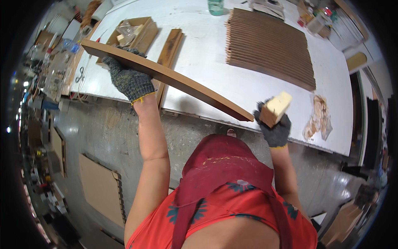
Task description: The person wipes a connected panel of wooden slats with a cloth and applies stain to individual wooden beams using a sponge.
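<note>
My left hand (128, 81), in a dark grey knitted glove with a yellow cuff edge, grips a long narrow brown board (178, 85) near its far left end. The thumb is on the near side and the fingers show beyond the top edge. The board slants over the table's front edge toward my right hand (275, 132). That hand, gloved alike, is closed around a cream block with a brown end (277, 108), perhaps foam or wood. It is right beside the board's near end; whether they touch I cannot tell.
On the white table (199, 45) lie a row of stacked brown strips (269, 47), a wooden box (143, 35) with plastic inside, a brown wood rail (170, 47), scissors (80, 74) and a stained crumpled cloth or plastic (318, 118). A greenish container (215, 7) stands at the back.
</note>
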### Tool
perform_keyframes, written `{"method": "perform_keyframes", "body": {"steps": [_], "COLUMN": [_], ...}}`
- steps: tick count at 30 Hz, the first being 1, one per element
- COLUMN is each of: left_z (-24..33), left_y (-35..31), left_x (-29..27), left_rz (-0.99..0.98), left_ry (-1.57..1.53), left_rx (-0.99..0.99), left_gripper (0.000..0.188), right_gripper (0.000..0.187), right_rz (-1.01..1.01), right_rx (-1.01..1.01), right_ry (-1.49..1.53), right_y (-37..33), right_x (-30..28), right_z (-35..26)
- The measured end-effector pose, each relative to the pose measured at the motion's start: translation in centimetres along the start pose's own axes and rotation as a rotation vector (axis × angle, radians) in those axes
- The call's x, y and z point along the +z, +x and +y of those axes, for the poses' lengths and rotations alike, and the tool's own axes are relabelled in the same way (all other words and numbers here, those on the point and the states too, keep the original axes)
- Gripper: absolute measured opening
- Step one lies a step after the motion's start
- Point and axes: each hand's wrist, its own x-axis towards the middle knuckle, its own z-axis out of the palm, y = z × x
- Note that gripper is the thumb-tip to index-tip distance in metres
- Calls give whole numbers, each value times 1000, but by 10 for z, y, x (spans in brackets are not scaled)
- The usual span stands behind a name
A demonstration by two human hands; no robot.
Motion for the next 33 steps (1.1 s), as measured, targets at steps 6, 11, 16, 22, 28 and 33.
{"method": "perform_keyframes", "body": {"steps": [6,11,16,22,28,33], "left_z": [-8,-40,-52,-56,-68,-67], "left_y": [-14,-79,-68,-67,-64,-75], "left_x": [-1,0,-23,-20,-27,-27], "left_rz": [-222,-626,-505,-400,-339,-353], "left_ry": [65,-195,-123,-96,-129,-98], "left_rx": [-51,-417,-514,-561,-693,-699], "left_gripper": [42,53,38,17,14,12], "right_gripper": [48,46,53,45,28,30], "right_rz": [38,63,149,-76,-847,-970], "right_rx": [-82,88,-104,-418,-575,-542], "right_ry": [-206,188,-75,-839,-1557,-1660], "right_y": [12,11,-2,-31,-18,-15], "right_x": [31,53,44,59,110,110], "right_z": [34,41,37,-7,-26,-30]}}
